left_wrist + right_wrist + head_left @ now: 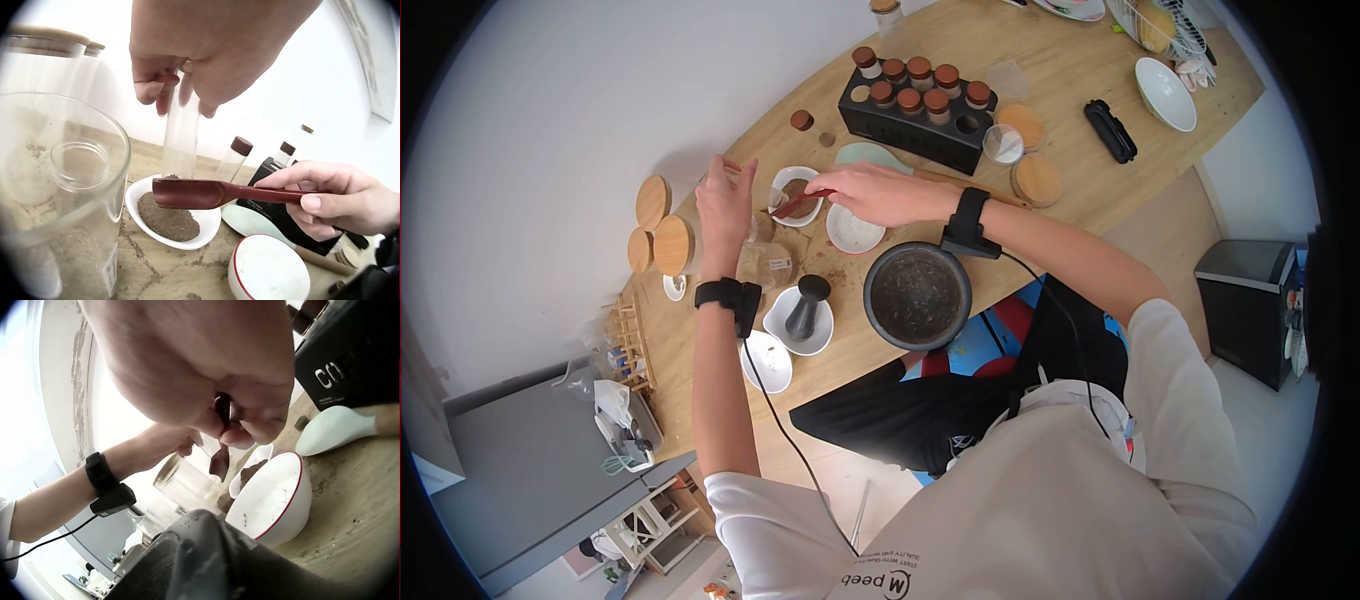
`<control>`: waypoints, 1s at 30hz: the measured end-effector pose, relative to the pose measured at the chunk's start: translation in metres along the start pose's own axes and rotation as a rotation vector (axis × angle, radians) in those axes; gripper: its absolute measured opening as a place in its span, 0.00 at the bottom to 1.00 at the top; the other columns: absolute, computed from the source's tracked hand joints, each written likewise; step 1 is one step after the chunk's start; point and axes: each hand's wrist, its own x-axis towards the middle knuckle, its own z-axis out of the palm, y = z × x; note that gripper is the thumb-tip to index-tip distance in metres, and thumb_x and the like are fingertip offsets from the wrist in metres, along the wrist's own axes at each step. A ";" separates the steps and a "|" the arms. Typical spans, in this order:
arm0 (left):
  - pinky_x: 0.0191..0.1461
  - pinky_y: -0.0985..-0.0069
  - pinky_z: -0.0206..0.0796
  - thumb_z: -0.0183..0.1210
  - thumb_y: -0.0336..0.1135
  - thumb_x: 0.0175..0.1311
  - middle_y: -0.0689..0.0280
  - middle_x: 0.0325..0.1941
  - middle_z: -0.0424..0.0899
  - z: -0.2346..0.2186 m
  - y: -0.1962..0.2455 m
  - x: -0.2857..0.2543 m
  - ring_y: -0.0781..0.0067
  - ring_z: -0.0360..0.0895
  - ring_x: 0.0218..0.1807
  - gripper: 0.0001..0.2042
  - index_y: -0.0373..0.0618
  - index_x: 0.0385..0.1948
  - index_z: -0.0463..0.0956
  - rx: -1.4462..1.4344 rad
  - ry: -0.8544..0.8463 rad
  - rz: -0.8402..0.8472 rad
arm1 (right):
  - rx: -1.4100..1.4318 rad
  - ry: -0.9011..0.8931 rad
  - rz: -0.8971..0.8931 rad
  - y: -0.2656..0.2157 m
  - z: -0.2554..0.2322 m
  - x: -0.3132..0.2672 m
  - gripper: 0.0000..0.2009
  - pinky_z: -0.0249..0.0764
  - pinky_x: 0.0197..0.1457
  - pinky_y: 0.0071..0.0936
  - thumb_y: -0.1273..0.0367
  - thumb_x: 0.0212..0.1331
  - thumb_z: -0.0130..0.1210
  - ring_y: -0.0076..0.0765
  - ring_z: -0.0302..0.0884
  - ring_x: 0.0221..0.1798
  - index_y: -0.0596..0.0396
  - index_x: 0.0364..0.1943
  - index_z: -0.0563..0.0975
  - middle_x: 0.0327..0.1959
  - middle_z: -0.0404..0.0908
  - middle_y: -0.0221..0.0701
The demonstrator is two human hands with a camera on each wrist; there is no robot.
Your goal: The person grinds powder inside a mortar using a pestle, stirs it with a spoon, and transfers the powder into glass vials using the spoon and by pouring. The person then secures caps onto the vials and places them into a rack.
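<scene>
In the left wrist view the left hand (212,50) grips a clear glass tube (181,137) by its top, with its lower end at the white dish (209,234) of brown powder (165,219). The right hand (350,194) pinches the handle of a dark red scoop (194,194), held level over that dish beside the tube. The scoop's bowl looks bare. From the head view, the left hand (725,210) is left of the dish and the right hand (885,193) is right of it.
A red-rimmed white bowl (856,228) stands near the dish, with a dark mortar (917,296) closer to the body. Behind are a black rack of tubes (910,125) and a pale green spatula (253,222). A large glass jar (62,244) stands left. Powder is scattered on the wood.
</scene>
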 end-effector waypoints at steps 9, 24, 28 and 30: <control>0.43 0.53 0.78 0.69 0.47 0.69 0.46 0.28 0.88 -0.005 0.014 0.000 0.40 0.88 0.37 0.19 0.34 0.33 0.83 0.188 0.066 -0.092 | 0.068 -0.133 0.035 -0.011 -0.013 -0.004 0.16 0.76 0.61 0.53 0.71 0.77 0.48 0.61 0.82 0.60 0.57 0.65 0.76 0.56 0.85 0.51; 0.47 0.53 0.80 0.65 0.50 0.68 0.46 0.32 0.90 -0.003 -0.003 0.000 0.40 0.88 0.39 0.21 0.35 0.32 0.88 0.230 0.087 -0.208 | 0.010 -0.051 0.027 -0.009 -0.011 -0.006 0.17 0.77 0.57 0.55 0.71 0.77 0.48 0.61 0.83 0.56 0.57 0.64 0.79 0.50 0.86 0.51; 0.48 0.52 0.80 0.64 0.51 0.67 0.46 0.33 0.90 -0.006 -0.011 -0.002 0.40 0.89 0.40 0.22 0.34 0.33 0.89 0.197 0.066 -0.241 | -0.005 -0.017 0.059 -0.006 -0.012 -0.005 0.17 0.76 0.57 0.55 0.71 0.77 0.49 0.60 0.83 0.56 0.57 0.64 0.79 0.50 0.86 0.51; 0.49 0.52 0.80 0.64 0.51 0.67 0.46 0.33 0.90 -0.008 -0.012 -0.002 0.40 0.89 0.41 0.22 0.35 0.33 0.90 0.175 0.063 -0.250 | -0.018 -0.027 0.083 -0.010 -0.014 -0.005 0.17 0.76 0.57 0.54 0.71 0.76 0.49 0.60 0.83 0.56 0.57 0.63 0.79 0.50 0.86 0.51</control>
